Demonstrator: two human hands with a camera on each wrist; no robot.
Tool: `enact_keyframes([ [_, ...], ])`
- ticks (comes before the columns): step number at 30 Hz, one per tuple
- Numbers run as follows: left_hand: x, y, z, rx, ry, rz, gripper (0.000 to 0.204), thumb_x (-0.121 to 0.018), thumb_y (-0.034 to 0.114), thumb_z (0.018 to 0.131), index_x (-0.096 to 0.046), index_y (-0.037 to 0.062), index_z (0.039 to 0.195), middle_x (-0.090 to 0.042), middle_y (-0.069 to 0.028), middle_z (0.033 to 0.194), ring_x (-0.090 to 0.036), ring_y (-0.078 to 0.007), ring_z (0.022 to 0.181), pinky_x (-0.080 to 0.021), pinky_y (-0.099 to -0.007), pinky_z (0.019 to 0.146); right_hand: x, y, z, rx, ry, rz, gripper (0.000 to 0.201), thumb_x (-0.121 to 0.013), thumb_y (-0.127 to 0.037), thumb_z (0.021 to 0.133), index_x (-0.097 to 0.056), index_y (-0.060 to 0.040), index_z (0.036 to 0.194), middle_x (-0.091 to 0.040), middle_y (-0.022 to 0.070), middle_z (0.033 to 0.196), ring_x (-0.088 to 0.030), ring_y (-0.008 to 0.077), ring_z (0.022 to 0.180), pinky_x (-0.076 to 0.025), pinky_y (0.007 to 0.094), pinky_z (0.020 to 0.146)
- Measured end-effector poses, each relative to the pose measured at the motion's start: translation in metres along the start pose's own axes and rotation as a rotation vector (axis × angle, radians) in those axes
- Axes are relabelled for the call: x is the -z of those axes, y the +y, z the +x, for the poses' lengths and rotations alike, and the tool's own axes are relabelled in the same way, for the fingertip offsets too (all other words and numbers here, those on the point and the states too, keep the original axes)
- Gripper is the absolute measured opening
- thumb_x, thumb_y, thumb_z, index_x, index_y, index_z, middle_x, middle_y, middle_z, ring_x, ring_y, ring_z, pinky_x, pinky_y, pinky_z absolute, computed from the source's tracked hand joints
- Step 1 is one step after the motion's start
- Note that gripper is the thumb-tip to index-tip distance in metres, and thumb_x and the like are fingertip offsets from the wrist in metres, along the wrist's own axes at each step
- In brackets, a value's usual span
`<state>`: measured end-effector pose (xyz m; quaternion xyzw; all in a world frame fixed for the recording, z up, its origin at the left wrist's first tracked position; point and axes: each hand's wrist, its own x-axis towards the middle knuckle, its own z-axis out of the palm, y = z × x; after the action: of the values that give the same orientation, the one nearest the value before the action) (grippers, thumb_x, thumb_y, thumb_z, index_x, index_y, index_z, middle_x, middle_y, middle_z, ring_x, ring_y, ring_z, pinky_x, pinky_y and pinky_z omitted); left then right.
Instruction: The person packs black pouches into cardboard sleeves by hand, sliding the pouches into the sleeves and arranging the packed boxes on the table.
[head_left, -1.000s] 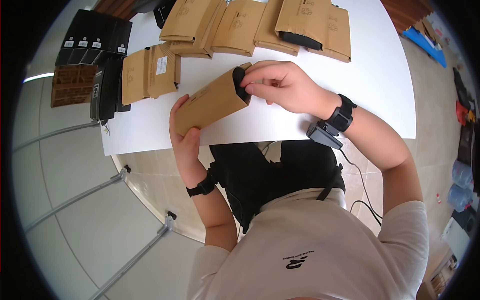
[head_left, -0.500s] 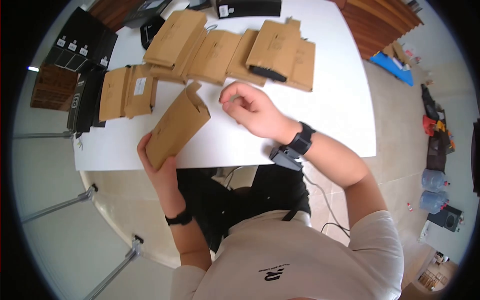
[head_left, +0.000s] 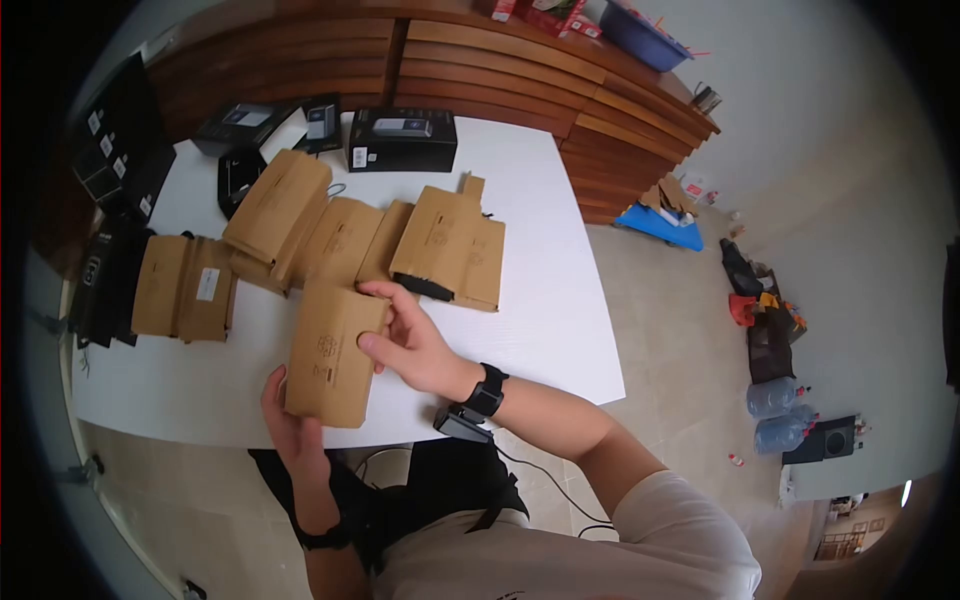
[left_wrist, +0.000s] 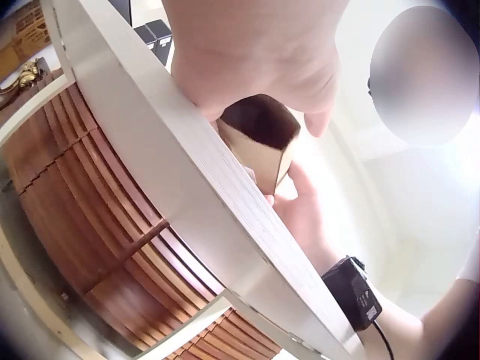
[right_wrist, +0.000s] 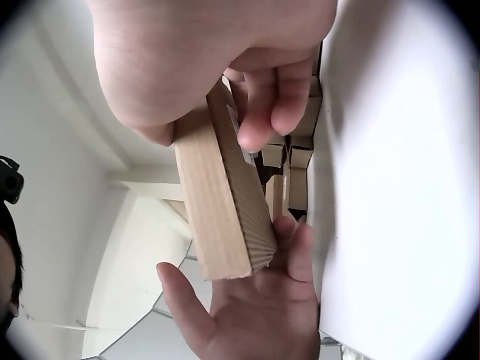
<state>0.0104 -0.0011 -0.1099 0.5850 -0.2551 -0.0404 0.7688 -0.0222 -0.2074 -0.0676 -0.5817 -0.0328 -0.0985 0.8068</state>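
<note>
A brown cardboard box (head_left: 335,355) with printed symbols is held above the white table's near edge. My right hand (head_left: 415,345) grips it by its right side, thumb on the printed face and fingers behind. My left hand (head_left: 295,430) is at the box's lower end, fingers and thumb spread. In the right wrist view, the left palm (right_wrist: 255,315) lies beneath that end, with its thumb standing away from the cardboard. A dark interior shows at the open end of the box (left_wrist: 262,150) in the left wrist view.
Several similar cardboard boxes (head_left: 340,240) lie across the table (head_left: 540,340), some stacked. Black boxes (head_left: 400,140) stand at the back and more black boxes (head_left: 105,280) at the left. Behind is a wooden cabinet (head_left: 480,70). A cable (head_left: 550,485) hangs from the right wrist.
My right hand left the black piece at the box's open end, moved apart, then took hold of the box. The box has turned, and the left hand has loosened its grip. The head view has shifted.
</note>
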Motion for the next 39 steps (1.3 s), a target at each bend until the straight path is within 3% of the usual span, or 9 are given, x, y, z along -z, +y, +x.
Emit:
enact_keyframes([
  [3,0.008,0.006,0.012,0.142,0.162,-0.040,0.060,-0.055,0.007,0.083,-0.034,-0.0040,0.138,-0.049,-0.0162,0.128,-0.055,-0.0255,0.114,-0.046,-0.0411,0.097,-0.002,0.003,0.001,0.008,-0.015,0.047,0.058,-0.059,-0.004,0.094,-0.028,-0.0067,0.143,-0.059,0.0053,0.105,-0.054,0.0065,0.075,-0.046,0.0233,0.062],
  [5,0.017,0.017,0.022,0.450,-0.129,-0.179,0.055,-0.054,0.003,0.083,-0.038,-0.0051,0.135,-0.056,-0.0167,0.116,-0.064,-0.0234,0.090,-0.057,-0.0357,0.071,-0.004,0.006,0.001,0.020,-0.003,0.046,0.062,-0.058,-0.003,0.095,-0.024,-0.0070,0.147,-0.060,0.0063,0.109,-0.055,0.0068,0.076,-0.047,0.0232,0.062],
  [6,0.019,0.011,0.024,0.435,-0.139,-0.172,0.053,-0.054,0.001,0.083,-0.038,-0.0062,0.133,-0.060,-0.0157,0.108,-0.065,-0.0216,0.078,-0.056,-0.0318,0.055,-0.005,0.007,0.002,0.013,0.006,0.078,0.066,-0.059,-0.002,0.094,-0.021,-0.0072,0.149,-0.060,0.0072,0.110,-0.055,0.0070,0.076,-0.047,0.0233,0.061],
  [11,0.018,0.010,0.024,0.432,-0.072,-0.255,0.050,-0.055,0.001,0.085,-0.039,-0.0060,0.132,-0.061,-0.0149,0.107,-0.066,-0.0214,0.080,-0.057,-0.0320,0.058,-0.004,0.015,0.002,-0.035,-0.030,0.140,0.059,-0.061,-0.007,0.095,-0.029,-0.0059,0.145,-0.063,0.0073,0.103,-0.058,0.0078,0.075,-0.049,0.0237,0.059],
  [14,0.016,0.008,0.016,0.375,0.039,-0.119,0.045,-0.056,0.003,0.087,-0.043,-0.0058,0.129,-0.062,-0.0152,0.106,-0.066,-0.0205,0.078,-0.057,-0.0317,0.058,-0.003,0.017,-0.004,-0.290,-0.261,-0.050,0.033,-0.062,-0.015,0.096,-0.049,-0.0044,0.125,-0.064,0.0022,0.086,-0.058,0.0068,0.069,-0.049,0.0234,0.059],
  [19,0.015,0.032,0.039,0.328,0.068,-0.096,0.042,-0.060,0.002,0.087,-0.045,-0.0082,0.125,-0.063,-0.0154,0.103,-0.065,-0.0206,0.072,-0.057,-0.0310,0.056,-0.004,0.015,-0.006,-0.182,-0.376,-0.283,0.032,-0.075,-0.027,0.086,-0.066,-0.0025,0.105,-0.066,0.0022,0.084,-0.057,0.0083,0.069,-0.047,0.0253,0.061],
  [24,-0.005,0.068,0.085,0.457,-0.083,0.069,0.044,-0.066,0.010,0.087,-0.048,-0.0085,0.122,-0.064,-0.0136,0.098,-0.065,-0.0172,0.068,-0.057,-0.0296,0.056,-0.005,-0.007,-0.006,-0.258,-0.534,-0.515,0.029,-0.076,-0.024,0.085,-0.067,-0.0044,0.103,-0.067,0.0008,0.080,-0.054,0.0056,0.062,-0.044,0.0230,0.056],
  [34,-0.041,0.043,0.146,0.600,-0.177,0.023,0.053,-0.071,0.022,0.086,-0.048,-0.0071,0.124,-0.063,-0.0135,0.095,-0.065,-0.0167,0.068,-0.060,-0.0302,0.061,-0.006,-0.009,-0.008,-0.236,-0.542,-0.508,0.035,-0.075,-0.036,0.084,-0.067,-0.0053,0.099,-0.068,0.0037,0.077,-0.059,0.0128,0.064,-0.047,0.0271,0.061],
  [39,-0.045,0.026,0.142,0.579,-0.195,-0.025,0.066,-0.069,0.016,0.087,-0.033,-0.0090,0.137,-0.061,-0.0174,0.105,-0.067,-0.0211,0.078,-0.060,-0.0325,0.069,-0.007,-0.012,-0.007,-0.242,-0.543,-0.509,0.035,-0.075,-0.035,0.084,-0.067,-0.0057,0.100,-0.068,0.0039,0.077,-0.060,0.0137,0.065,-0.048,0.0279,0.061],
])
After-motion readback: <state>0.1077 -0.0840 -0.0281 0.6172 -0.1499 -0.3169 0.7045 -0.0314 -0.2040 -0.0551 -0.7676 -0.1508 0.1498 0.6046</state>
